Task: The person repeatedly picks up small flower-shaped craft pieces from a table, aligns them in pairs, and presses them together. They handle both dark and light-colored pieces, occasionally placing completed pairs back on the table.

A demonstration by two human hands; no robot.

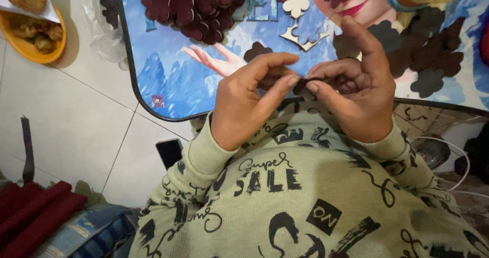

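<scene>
My left hand (247,97) and my right hand (356,84) meet at the near edge of a small blue picture-printed table (163,79). Both pinch one small dark maroon flower-shaped cutout (301,83) between thumb and fingertips; most of it is hidden by the fingers. My right index finger points up. A heap of maroon flower cutouts (196,5) lies at the table's far left, and darker brown flower cutouts (423,54) are spread at the right. A pale wooden flower piece (296,3) and a pale crown-like shape (300,39) lie in between.
An orange bowl of fried food (33,39) sits on the white tiled floor at the far left, with crumpled clear plastic (104,39) beside the table. Red cloth (30,212) lies at the lower left. A dark phone (169,152) rests by my left sleeve. A white cable (461,158) runs at right.
</scene>
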